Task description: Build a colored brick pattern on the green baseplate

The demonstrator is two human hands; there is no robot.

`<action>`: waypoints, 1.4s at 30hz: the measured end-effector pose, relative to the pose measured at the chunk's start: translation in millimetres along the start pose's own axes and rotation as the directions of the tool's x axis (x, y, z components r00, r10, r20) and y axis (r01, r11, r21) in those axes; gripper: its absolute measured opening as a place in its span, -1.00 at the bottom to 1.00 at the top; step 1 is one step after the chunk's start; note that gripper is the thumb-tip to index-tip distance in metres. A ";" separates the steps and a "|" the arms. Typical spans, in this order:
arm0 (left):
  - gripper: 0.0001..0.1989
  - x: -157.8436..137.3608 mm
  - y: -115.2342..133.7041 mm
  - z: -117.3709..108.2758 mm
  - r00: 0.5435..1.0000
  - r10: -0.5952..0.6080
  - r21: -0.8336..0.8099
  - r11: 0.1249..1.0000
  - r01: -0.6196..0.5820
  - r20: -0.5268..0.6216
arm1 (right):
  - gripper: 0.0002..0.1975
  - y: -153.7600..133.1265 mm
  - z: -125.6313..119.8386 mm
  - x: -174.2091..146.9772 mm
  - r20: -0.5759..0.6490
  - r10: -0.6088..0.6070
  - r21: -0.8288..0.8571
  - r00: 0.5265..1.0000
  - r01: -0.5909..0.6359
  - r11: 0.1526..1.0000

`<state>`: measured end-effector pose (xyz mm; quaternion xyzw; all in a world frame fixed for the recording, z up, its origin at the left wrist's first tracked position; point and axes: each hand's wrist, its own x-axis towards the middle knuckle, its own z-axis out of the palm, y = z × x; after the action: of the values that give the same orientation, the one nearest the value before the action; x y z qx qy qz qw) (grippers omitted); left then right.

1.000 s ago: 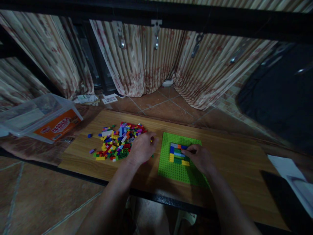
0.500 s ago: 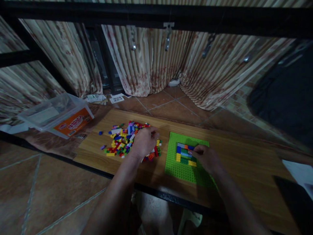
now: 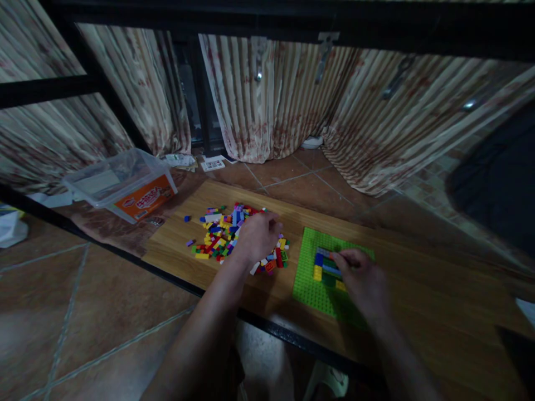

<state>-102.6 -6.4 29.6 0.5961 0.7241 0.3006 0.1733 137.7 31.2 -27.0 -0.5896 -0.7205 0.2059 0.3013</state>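
Note:
My left hand (image 3: 259,236) hovers over or rests on a loose pile of colored toy bricks (image 3: 219,234). Its fingers are curled together, and what they hold, if anything, is hidden. On the right lies a bright green studded baseplate (image 3: 306,278) bearing a small block of joined bricks: blue, yellow, grey, orange and dark green. My right hand (image 3: 359,273) reaches over that block from the right. Its thumb and fingertips are pinched together at the upper row, near an orange brick. Whatever sits between those fingertips is too small to make out, and the hand covers the block's right side.
A clear plastic box (image 3: 121,178) with an orange label stands beyond the left end of the wooden board (image 3: 259,295). Papers (image 3: 213,162) lie behind it near striped curtains (image 3: 267,106). A dark metal bar (image 3: 276,331) runs along the near edge.
The view has shifted left, so everything sits further right. My right hand now covers more of the brick block, its fingertips at the upper row. My left hand stays at the pile, curled.

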 end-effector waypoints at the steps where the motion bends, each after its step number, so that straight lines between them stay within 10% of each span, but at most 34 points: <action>1: -0.77 -0.1 -0.2 0.0 1.000 0.000 -0.009 1.000 0.000 -0.006 | -0.70 -7.3 6.9 -5.0 0.028 -0.054 0.055 0.998 0.053 0.997; 8: -0.76 -1.7 1.2 -1.8 1.000 -0.007 0.001 1.000 0.007 0.014 | -0.68 -39.1 46.3 -29.1 0.211 -0.410 0.007 0.887 0.418 0.908; 42: -0.77 0.4 -3.8 4.6 0.997 0.038 0.062 0.997 -0.041 0.060 | -0.78 -47.2 74.2 -23.5 0.165 -0.323 0.058 0.932 0.318 0.946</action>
<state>-102.8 -5.3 23.7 0.6241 0.7159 0.2630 0.1695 56.1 2.3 -55.2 -0.4397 -0.8271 0.2148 0.2763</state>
